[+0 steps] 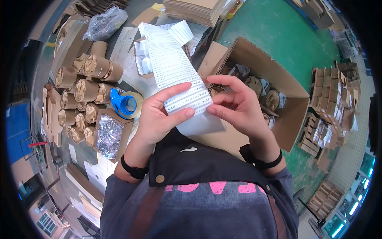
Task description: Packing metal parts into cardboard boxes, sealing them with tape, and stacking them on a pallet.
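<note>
A dark apron (187, 155) is covering the person's front at the lower edge, a black band sitting on each wrist. Just beyond it, the left hand (155, 115) is pinching a long white printed label strip (172, 67), its thumb lying on the printed face and its forefinger reaching across the strip. The right hand (238, 99) is touching the strip's right edge with its thumb, the other fingers bending and standing apart; whether they are pinching it, I cannot tell. The strip is hanging in front of the apron at its near end and running away over the worktable (81, 149).

The grey worktable is stretching to the left under papers and cardboard. To the right, a green floor (286, 36) is showing, with stacked cartons (334, 95), a wooden pallet (327, 198) and lit windows lining the far side.

On the table, a carton of crumpled clear plastic (109, 135) is standing left of the left hand, a blue tape dispenser (124, 104) just beyond. Paper-wrapped rolls (85, 91) are piling up further left. The right hand is hiding part of an open cardboard box (284, 75) holding more wrapped pieces. The strip is partly covering a small box of white pieces (143, 59). Farther off, a clear plastic bag (105, 24) and a cardboard stack (195, 11) are resting.
</note>
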`<state>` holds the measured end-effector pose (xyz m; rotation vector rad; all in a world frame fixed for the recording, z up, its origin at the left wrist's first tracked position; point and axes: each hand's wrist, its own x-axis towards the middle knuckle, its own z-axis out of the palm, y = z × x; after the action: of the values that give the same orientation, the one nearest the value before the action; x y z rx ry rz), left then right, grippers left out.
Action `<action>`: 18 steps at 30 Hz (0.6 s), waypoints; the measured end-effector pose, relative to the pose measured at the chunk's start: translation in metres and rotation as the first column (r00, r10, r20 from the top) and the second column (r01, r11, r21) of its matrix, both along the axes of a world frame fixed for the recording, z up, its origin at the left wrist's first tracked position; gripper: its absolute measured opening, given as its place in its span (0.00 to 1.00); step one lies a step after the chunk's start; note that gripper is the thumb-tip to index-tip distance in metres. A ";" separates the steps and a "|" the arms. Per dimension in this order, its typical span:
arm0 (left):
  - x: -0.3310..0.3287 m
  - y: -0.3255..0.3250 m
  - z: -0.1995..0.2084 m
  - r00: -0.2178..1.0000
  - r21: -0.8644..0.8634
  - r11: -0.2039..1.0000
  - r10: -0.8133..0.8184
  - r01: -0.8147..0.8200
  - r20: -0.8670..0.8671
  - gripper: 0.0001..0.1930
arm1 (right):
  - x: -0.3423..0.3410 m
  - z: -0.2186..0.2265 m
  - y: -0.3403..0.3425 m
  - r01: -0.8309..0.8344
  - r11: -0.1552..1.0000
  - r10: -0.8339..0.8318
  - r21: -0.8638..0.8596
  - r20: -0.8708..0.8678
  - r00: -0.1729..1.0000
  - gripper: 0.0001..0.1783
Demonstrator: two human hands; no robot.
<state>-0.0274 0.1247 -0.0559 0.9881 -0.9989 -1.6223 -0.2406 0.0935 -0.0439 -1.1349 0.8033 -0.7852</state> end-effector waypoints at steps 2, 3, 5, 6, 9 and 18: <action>0.014 -0.005 -0.004 0.987 0.021 0.989 -0.147 0.146 0.065 0.23 | 0.003 -0.002 0.002 0.045 0.978 -0.066 -0.202 -0.098 0.993 0.23; 0.018 -0.006 -0.007 0.948 0.052 0.956 -0.292 0.288 0.125 0.26 | 0.003 -0.004 0.003 0.068 0.915 -0.151 -0.398 -0.180 0.972 0.19; 0.016 -0.003 -0.009 0.962 0.034 0.969 -0.247 0.245 0.116 0.29 | 0.005 -0.005 0.005 0.042 0.863 -0.163 -0.504 -0.199 0.966 0.16; 0.015 -0.001 -0.010 0.973 0.015 0.979 -0.204 0.204 0.105 0.33 | 0.006 -0.006 0.006 0.014 0.798 -0.181 -0.603 -0.217 0.959 0.13; 0.013 0.004 -0.008 0.990 0.149 0.979 -0.133 0.139 -0.045 0.39 | 0.006 -0.012 0.016 0.033 0.754 -0.239 -0.656 -0.227 0.944 0.11; 0.041 -0.006 -0.024 0.916 0.037 0.924 0.372 -0.381 0.149 0.37 | -0.065 -0.102 -0.042 -0.154 0.980 0.025 -0.130 -0.679 0.733 0.08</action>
<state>0.0134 0.1191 -0.0804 1.2677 -0.7885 -1.2840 -0.3051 0.0512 -0.1457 -1.6496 1.2900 -0.3418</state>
